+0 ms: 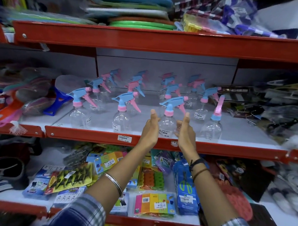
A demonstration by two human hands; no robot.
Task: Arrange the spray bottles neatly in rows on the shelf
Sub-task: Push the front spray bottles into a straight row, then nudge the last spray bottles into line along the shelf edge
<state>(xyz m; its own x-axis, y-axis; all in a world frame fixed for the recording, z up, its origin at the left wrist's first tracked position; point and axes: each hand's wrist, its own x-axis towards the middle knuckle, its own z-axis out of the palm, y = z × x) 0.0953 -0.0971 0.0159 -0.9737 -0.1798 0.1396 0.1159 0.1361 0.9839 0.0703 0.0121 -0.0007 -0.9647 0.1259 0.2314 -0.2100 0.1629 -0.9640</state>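
Note:
Clear spray bottles with blue and pink trigger heads stand in rows on the middle shelf. The front row holds one bottle at the left, a second, a third and one at the right whose pink head is turned sideways. My left hand and my right hand press against the two sides of the third bottle, thumbs pointing up. More bottles stand in rows behind, blurred.
The shelf's red front rail carries a price label. Combs and brushes lie to the left, dark packaged goods to the right. Coloured packets fill the lower shelf, and stacked mats fill the upper one.

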